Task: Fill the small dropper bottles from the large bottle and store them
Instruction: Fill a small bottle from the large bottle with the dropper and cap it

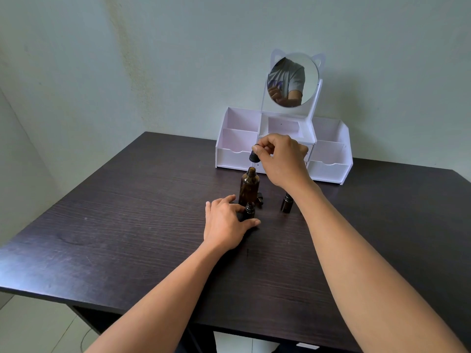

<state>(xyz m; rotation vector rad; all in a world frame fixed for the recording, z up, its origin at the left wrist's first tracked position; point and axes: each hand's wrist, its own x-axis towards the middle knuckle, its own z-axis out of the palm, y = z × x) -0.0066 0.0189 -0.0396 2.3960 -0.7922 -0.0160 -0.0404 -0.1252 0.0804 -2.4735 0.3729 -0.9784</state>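
Centre frame: my right hand (280,159) pinches the dropper (253,157) above the open large amber bottle (249,186); my left hand (224,225) grips a small dropper bottle (249,212). I'd lower straight, pipette centred.

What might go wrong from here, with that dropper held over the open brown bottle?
1. The right hand pinches the dropper above the large bottle. On the way to the open small bottle, which the left hand holds, it may drip onto the table.
2. The large bottle stands uncapped and unheld, so a knock could spill it.
3. The right forearm passes close over the other small bottle and could topple it.
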